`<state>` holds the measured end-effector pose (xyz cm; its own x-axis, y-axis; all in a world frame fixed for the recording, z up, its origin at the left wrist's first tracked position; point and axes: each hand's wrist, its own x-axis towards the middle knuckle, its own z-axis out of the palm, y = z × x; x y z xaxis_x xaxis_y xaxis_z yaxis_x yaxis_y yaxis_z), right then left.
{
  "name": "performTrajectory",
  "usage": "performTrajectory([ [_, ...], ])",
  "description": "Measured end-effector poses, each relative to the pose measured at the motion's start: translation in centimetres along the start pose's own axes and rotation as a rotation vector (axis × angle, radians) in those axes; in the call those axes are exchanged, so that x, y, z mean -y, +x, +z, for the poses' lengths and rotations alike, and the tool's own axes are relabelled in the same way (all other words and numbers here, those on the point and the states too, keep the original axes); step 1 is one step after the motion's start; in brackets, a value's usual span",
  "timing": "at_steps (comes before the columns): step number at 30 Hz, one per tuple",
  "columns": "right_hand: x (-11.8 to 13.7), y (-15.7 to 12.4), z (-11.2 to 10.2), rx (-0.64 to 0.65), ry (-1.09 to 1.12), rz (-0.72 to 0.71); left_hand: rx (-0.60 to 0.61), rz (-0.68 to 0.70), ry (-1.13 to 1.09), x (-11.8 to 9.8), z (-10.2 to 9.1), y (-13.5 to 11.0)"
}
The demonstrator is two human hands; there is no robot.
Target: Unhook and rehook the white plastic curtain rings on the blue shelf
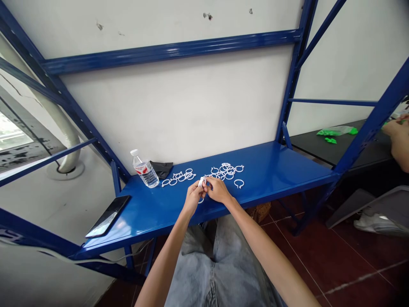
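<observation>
My left hand is closed around a white plastic ring, held just above the near part of the blue shelf. Pressed close against it, my right hand pinches at the same ring with thumb and fingers. Another white ring shows just under my left fingers; whether it hangs or lies there I cannot tell. Beyond my hands, a pile of similar rings spreads to the right, with a single open ring nearer the edge. A smaller group of rings lies to the left.
A water bottle stands at the back left, beside a black pouch-like item. A phone lies at the left end of the blue shelf. Blue uprights frame both sides. Another person's hand is at the far right, near green pieces.
</observation>
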<state>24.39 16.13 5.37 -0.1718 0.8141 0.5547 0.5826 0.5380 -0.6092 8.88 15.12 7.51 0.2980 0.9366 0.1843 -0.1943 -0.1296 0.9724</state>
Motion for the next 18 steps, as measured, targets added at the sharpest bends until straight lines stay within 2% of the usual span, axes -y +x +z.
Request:
performTrajectory([
  [7,-0.4,0.3,-0.2,-0.045,0.228,0.051,-0.026,-0.034,-0.003,0.4,0.0,0.6],
  [13,-0.5,0.4,-0.1,-0.068,0.194,0.070,0.068,-0.021,0.025,0.7,-0.4,0.3],
  [18,-0.4,0.3,0.1,-0.093,0.178,0.097,0.043,-0.022,0.036,0.7,-1.0,0.1],
])
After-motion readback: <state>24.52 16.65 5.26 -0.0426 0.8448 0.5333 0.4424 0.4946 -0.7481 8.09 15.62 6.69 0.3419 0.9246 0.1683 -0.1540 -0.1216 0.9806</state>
